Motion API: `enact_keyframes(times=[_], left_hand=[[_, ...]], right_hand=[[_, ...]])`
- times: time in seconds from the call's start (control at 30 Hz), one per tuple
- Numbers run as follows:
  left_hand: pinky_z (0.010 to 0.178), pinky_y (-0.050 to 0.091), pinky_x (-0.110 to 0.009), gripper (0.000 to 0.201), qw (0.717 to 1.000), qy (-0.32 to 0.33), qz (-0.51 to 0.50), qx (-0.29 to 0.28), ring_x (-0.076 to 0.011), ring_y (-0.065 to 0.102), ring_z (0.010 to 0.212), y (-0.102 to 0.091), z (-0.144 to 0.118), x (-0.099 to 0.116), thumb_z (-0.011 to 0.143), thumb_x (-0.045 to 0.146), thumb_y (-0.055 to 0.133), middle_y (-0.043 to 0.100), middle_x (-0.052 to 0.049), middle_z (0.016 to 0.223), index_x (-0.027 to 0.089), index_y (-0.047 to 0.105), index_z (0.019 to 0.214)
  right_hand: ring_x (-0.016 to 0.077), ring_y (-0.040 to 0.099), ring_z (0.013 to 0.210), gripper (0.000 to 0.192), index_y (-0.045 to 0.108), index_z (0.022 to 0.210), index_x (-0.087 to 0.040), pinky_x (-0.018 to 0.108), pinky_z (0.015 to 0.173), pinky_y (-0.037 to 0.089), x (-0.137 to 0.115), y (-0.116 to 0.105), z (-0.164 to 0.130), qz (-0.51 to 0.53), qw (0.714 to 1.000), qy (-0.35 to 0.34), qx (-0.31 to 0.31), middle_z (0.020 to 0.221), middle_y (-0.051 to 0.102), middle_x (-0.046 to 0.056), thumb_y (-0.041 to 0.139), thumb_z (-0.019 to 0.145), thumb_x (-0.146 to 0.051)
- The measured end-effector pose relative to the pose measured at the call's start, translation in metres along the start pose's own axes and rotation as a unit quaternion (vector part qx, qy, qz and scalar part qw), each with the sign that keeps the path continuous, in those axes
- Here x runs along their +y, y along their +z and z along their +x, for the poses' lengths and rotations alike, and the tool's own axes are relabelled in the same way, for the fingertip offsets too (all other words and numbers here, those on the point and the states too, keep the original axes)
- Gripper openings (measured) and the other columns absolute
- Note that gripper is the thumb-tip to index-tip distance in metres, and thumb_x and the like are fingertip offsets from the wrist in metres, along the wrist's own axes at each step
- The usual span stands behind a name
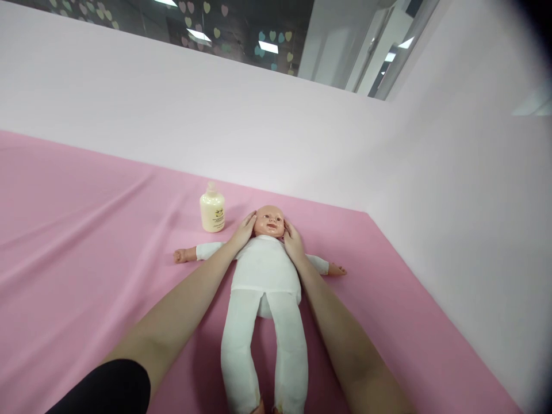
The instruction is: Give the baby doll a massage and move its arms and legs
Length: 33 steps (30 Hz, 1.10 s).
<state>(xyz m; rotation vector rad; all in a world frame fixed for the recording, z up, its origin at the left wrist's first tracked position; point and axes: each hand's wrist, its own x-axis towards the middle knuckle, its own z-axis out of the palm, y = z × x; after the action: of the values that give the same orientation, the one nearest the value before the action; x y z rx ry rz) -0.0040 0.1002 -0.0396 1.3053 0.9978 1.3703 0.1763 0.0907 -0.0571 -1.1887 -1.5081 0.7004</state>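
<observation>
At lower centre, a plastic baby doll in white cloth suit [265, 287] lies face-up on pink sheet [86, 241]; left hand [242, 231] and right hand [293, 240], open-palmed, cup its bald head. Behind, upper left: cream lotion bottle [212, 211].

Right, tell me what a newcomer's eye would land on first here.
First, the baby doll in white clothes, lying face up in the middle of the pink sheet with its arms spread. The left hand and right hand rest against either side of its head. Just left of the head, a cream bottle stands upright on the sheet, in front of the pale wall.
</observation>
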Motion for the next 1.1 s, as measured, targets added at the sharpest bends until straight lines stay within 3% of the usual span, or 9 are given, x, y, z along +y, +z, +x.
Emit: enact_keyframes(times=[0.13,0.23,0.3,0.4,0.53,0.7,0.8,1.0,1.1], left_hand=[[0.114,0.02,-0.036,0.082,0.994,0.013,0.094,-0.049,-0.0245,0.024,0.139,-0.003,-0.001,-0.002,0.079,0.045,0.06,0.024,-0.014,0.15,0.012,0.024,0.144],[0.113,0.023,-0.038,0.108,0.99,0.026,0.116,-0.071,-0.028,0.022,0.139,-0.006,0.0,-0.008,0.066,0.043,0.073,0.019,-0.017,0.151,0.011,0.01,0.147],[0.113,0.023,-0.04,0.112,0.989,0.031,0.122,-0.075,-0.0291,0.022,0.139,-0.007,0.0,-0.011,0.064,0.045,0.075,0.018,-0.017,0.151,0.012,0.008,0.147],[0.114,0.02,-0.041,0.101,0.988,0.025,0.134,-0.073,-0.028,0.02,0.14,-0.008,0.0,-0.01,0.07,0.047,0.069,0.017,-0.015,0.152,0.014,0.011,0.147],[0.116,0.014,-0.037,0.073,0.988,0.008,0.144,-0.051,-0.0221,0.018,0.14,-0.004,-0.002,-0.003,0.086,0.046,0.048,0.019,-0.01,0.152,0.016,0.019,0.146],[0.116,0.015,-0.033,0.056,0.994,0.017,0.105,-0.019,-0.0163,0.024,0.139,0.0,-0.002,0.003,0.095,0.04,0.025,0.027,-0.009,0.15,0.012,0.029,0.143],[0.115,0.017,-0.035,0.051,0.994,0.029,0.101,-0.01,-0.0163,0.028,0.137,0.0,-0.003,0.004,0.094,0.039,0.027,0.034,-0.007,0.147,0.016,0.036,0.139],[0.113,0.024,-0.035,0.047,0.989,0.061,0.134,0.023,-0.0195,0.04,0.13,-0.001,-0.001,0.003,0.092,0.036,0.03,0.048,-0.01,0.137,0.012,0.048,0.129],[0.113,0.021,-0.036,0.049,0.987,0.056,0.151,0.019,-0.0204,0.036,0.132,-0.002,0.0,-0.001,0.091,0.041,0.035,0.043,-0.01,0.141,0.015,0.045,0.132]], right_hand=[[0.0177,0.041,0.13,0.051,0.046,0.133,-0.021,0.037,0.111,0.029,-0.01,-0.001,-0.006,0.003,1.0,0.02,-0.01,0.138,0.047,0.004,0.035,0.089,-0.045],[0.0217,0.045,0.127,0.07,0.033,0.141,-0.022,0.038,0.108,0.033,-0.018,-0.001,-0.011,0.001,0.998,0.034,-0.058,0.142,0.043,0.005,0.05,0.082,-0.053],[0.0237,0.051,0.121,0.083,0.024,0.145,-0.021,0.039,0.104,0.038,-0.022,-0.002,-0.013,0.0,0.996,0.043,-0.081,0.141,0.043,0.007,0.058,0.076,-0.054],[0.024,0.046,0.126,0.083,0.024,0.145,-0.02,0.039,0.107,0.035,-0.025,-0.002,-0.013,-0.01,0.996,0.041,-0.075,0.141,0.044,0.007,0.055,0.077,-0.056],[0.0208,0.034,0.135,0.07,0.031,0.142,-0.019,0.039,0.113,0.025,-0.022,-0.003,-0.012,-0.021,0.998,0.032,-0.056,0.144,0.039,0.006,0.039,0.085,-0.06],[0.0174,0.038,0.133,0.06,0.045,0.134,-0.021,0.038,0.112,0.026,-0.012,-0.002,-0.007,-0.012,0.999,0.028,-0.019,0.139,0.046,0.004,0.029,0.089,-0.058],[0.0168,0.042,0.129,0.054,0.046,0.133,-0.021,0.037,0.11,0.03,-0.006,-0.001,-0.003,-0.003,1.0,0.025,-0.007,0.137,0.048,0.004,0.031,0.09,-0.051],[0.0167,0.042,0.129,0.05,0.045,0.133,-0.021,0.036,0.11,0.03,-0.003,0.001,-0.001,0.009,1.0,0.023,-0.011,0.138,0.048,0.003,0.039,0.087,-0.04],[0.017,0.043,0.129,0.05,0.046,0.133,-0.023,0.037,0.111,0.03,-0.007,0.0,-0.004,0.025,0.999,0.035,-0.008,0.137,0.049,0.002,0.036,0.088,-0.045]])
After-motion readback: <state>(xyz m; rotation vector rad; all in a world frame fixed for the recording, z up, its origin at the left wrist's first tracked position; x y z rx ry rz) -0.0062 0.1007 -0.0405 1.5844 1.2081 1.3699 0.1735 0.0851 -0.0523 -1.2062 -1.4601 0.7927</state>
